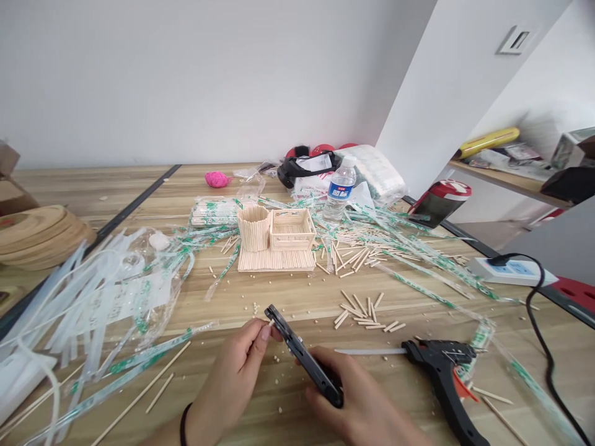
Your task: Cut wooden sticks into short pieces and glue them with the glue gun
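Observation:
My left hand (242, 362) is closed in a pinch on a short wooden stick (271, 323), whose end lies at the jaws of a black hand cutter. My right hand (351, 393) is wrapped round the handles of the cutter (297, 350), which points up and to the left. Tiny cut-off bits lie about both hands. Beyond them stands a stick-built piece: a round cup (254, 229) and a square railed box (292, 230) on a flat stick base (276, 261). Short cut sticks (369, 313) are scattered to the right of the cutter.
A black glue gun (441, 371) with a clear glue stick lies at right. Behind are a water bottle (340, 189), wrapped stick bundles (218, 212) and green-printed wrappers. Glue sticks (102, 297) fill the left. A power strip (511, 271) with a black cord sits at the right edge.

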Motion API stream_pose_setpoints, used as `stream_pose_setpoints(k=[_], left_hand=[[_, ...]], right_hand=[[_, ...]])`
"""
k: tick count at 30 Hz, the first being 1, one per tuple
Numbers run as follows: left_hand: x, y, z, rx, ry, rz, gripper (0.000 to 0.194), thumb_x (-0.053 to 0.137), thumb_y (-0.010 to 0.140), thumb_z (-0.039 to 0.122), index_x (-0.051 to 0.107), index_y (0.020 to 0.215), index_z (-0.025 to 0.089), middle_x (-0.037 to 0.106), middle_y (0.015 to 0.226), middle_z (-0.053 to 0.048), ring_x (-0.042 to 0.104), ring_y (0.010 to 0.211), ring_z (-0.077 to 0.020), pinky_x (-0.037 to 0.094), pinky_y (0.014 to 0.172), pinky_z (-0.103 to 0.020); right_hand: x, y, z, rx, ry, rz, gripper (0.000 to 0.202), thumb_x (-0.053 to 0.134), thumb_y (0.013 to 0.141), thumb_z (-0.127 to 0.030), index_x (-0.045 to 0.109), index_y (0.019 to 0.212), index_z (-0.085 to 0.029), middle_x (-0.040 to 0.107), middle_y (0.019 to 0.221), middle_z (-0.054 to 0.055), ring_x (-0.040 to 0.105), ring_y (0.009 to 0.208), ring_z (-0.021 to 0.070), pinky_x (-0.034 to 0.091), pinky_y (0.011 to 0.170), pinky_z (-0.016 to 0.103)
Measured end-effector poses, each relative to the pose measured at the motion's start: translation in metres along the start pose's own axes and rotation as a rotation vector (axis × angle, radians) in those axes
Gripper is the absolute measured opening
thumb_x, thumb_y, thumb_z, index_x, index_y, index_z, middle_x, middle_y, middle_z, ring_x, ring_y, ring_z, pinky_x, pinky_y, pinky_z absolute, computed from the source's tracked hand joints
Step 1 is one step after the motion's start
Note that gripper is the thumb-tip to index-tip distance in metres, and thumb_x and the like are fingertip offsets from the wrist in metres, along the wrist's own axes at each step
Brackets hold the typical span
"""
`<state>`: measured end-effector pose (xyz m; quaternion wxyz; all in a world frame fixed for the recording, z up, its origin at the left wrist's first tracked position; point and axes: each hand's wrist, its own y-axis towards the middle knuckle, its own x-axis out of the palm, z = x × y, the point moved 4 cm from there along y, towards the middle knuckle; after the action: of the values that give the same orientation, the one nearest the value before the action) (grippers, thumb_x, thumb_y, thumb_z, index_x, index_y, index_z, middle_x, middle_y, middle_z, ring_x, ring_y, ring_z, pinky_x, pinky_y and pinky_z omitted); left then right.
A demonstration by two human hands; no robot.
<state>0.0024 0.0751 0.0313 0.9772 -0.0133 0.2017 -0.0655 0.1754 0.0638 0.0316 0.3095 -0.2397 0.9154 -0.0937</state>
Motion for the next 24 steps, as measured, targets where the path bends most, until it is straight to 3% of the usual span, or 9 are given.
stream_pose_setpoints(k=[4, 10, 24], left_hand=[[0.003, -0.001, -0.004, -0.021, -0.033, -0.031, 0.032, 0.04, 0.095, 0.037, 0.063, 0.079, 0.022, 0.069, 0.081, -0.003, 0.06, 0.083, -0.0232, 0.042, 0.076, -0.028], [0.004, -0.002, -0.005, -0.019, -0.006, -0.021, 0.03, 0.042, 0.094, 0.036, 0.06, 0.074, 0.022, 0.064, 0.07, -0.001, 0.058, 0.071, -0.0211, 0.04, 0.066, -0.026], [0.008, -0.005, -0.003, -0.002, 0.028, -0.097, 0.035, 0.039, 0.095, 0.037, 0.061, 0.074, 0.019, 0.068, 0.074, -0.004, 0.061, 0.072, -0.0218, 0.043, 0.066, -0.026]], right_hand=[[0.004, 0.001, -0.002, -0.016, -0.053, -0.011, 0.019, 0.05, 0.071, -0.016, 0.059, 0.087, -0.017, 0.065, 0.076, 0.003, 0.056, 0.066, 0.0177, 0.038, 0.058, 0.025], [0.007, 0.003, -0.004, -0.032, -0.072, -0.022, 0.017, 0.05, 0.068, -0.015, 0.059, 0.083, -0.017, 0.062, 0.069, 0.001, 0.052, 0.059, 0.0145, 0.034, 0.052, 0.023], [0.012, 0.002, 0.001, -0.042, -0.078, -0.019, 0.019, 0.049, 0.068, -0.014, 0.059, 0.084, -0.016, 0.067, 0.074, 0.004, 0.056, 0.063, 0.0164, 0.037, 0.054, 0.024]])
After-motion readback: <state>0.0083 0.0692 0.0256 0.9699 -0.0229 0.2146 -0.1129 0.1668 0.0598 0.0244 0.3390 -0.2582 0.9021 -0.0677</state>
